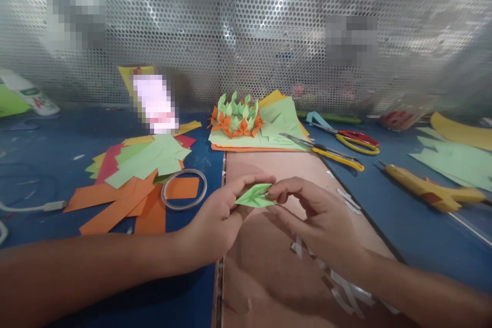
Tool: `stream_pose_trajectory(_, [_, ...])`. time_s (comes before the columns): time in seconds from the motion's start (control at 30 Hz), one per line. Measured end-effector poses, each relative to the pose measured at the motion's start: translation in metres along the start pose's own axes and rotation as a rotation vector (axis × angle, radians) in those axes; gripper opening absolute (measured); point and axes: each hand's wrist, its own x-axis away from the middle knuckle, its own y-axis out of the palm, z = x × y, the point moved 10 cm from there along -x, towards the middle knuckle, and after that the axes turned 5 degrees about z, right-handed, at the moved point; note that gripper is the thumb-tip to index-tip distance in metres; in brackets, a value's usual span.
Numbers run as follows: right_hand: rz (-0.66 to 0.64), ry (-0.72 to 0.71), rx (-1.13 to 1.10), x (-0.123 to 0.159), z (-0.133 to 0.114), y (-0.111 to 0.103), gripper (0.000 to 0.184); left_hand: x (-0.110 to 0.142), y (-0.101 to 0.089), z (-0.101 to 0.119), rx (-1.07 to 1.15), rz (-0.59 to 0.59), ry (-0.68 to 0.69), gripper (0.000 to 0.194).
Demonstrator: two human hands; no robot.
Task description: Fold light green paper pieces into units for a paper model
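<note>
A small piece of folded light green paper (255, 196), pointed at its left end and creased along its length, is held above the brown board. My left hand (221, 215) pinches it from the left, with fingers behind it and the thumb at its lower edge. On the other side, my right hand (317, 212) grips its right end between thumb and fingers. Beyond my hands, a ring of folded green and orange paper pieces (238, 117) sits on a stack of coloured sheets (282, 118).
A roll of tape (203, 192) lies over orange paper strips (115, 205) on the left. To the right are a utility knife (334, 156), scissors (355, 141) and a yellow glue gun (430, 187). Paper scraps (349, 287) litter the brown board (261, 287). A glue bottle (34, 95) lies far left.
</note>
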Motion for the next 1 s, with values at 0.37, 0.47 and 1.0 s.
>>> stream_pose_trajectory(0.37, [-0.134,0.09,0.028,-0.002,0.003,0.012,0.033,0.004,0.003,0.003,0.072,-0.018,0.042,0.036])
stream_pose_trajectory(0.47, [-0.088,0.14,0.021,0.0,0.009,0.008,0.024,0.002,0.004,0.002,0.099,-0.022,0.01,0.036])
stream_pose_trajectory(1.0, [-0.088,0.252,-0.027,-0.001,0.012,0.009,0.022,0.002,0.007,-0.008,0.195,-0.025,-0.068,0.038])
